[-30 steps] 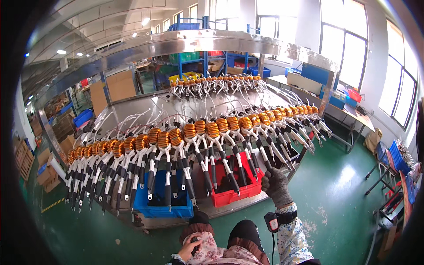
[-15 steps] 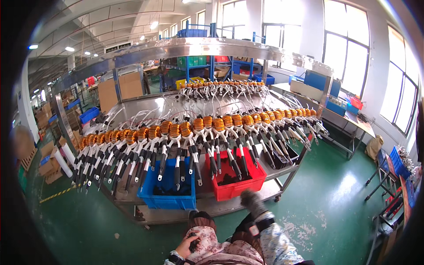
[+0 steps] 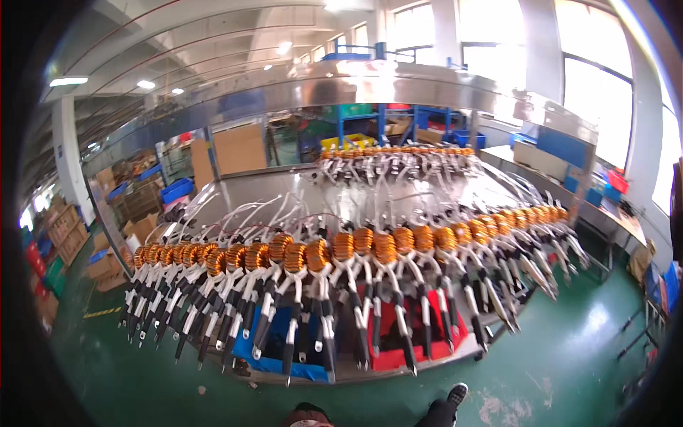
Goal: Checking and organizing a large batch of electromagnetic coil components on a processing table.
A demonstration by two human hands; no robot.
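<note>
Neither of my hands is in view. A long row of copper-wound coils lies along the near edge of a metal workbench. White and black sleeved leads with metal end lugs hang from the coils over the edge. Behind these leads, partly hidden, are a blue bin and, to its right, a red bin. A second, shorter row of coils sits at the back of the bench. My shoe shows on the floor at the lower edge.
A shiny metal beam spans above the bench. At the right stands a side table with blue and red containers. Blue shelving rises behind, and cardboard boxes stand at the left on the green floor.
The bench and coil row appear larger and nearer, and the view has tilted up. Both my hands, earlier at the lower edge, have left the picture. My shoe has come into sight.
</note>
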